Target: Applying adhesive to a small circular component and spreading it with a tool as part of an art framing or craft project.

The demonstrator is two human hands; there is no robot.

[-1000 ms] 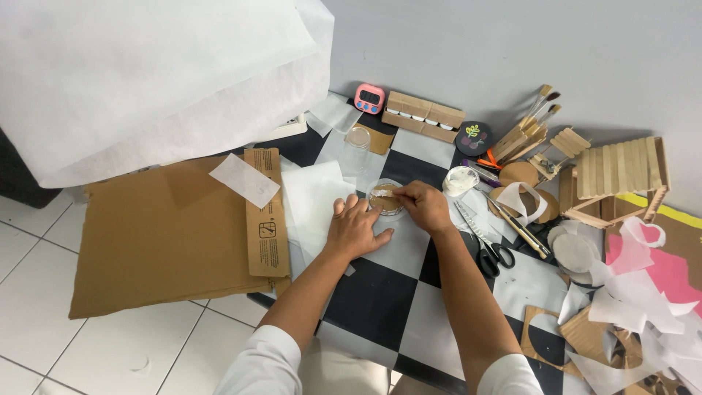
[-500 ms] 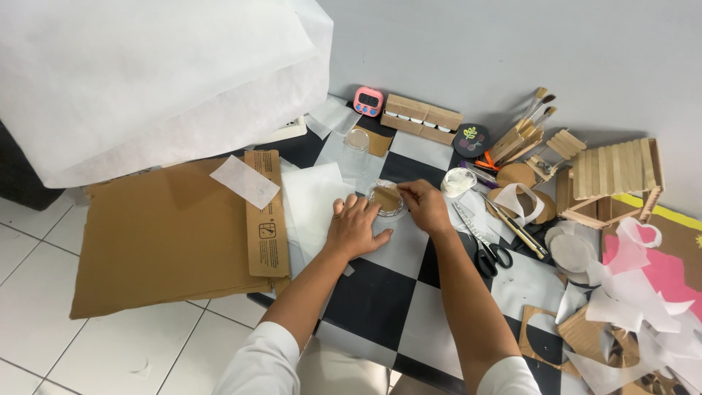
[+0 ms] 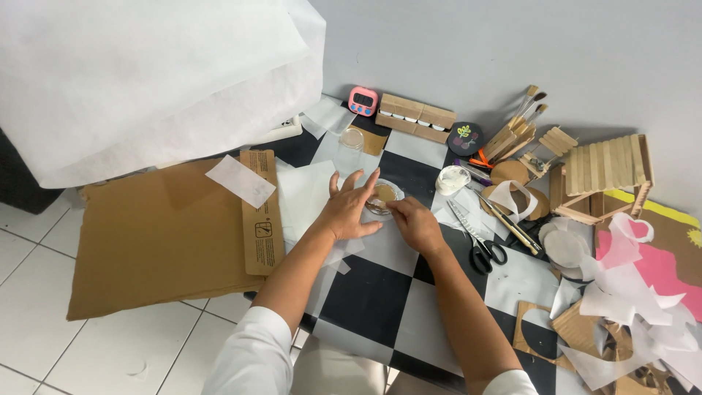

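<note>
My left hand [image 3: 349, 211] lies flat with fingers spread, touching the round cardboard disc [image 3: 383, 195]. My right hand [image 3: 414, 223], at its 5 o'clock, pinches the disc's edge with fingers together.

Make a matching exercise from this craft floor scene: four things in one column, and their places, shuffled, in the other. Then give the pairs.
Things:
1. scissors
2. pink timer
3. flat cardboard sheet
4. round cardboard disc

Places:
A. by the wall, beside the long cardboard box
B. between the left hand and right hand
C. on the white tiles, left of the checkered mat
D. right of the right hand, on the mat

Pairs: 1-D, 2-A, 3-C, 4-B
</note>
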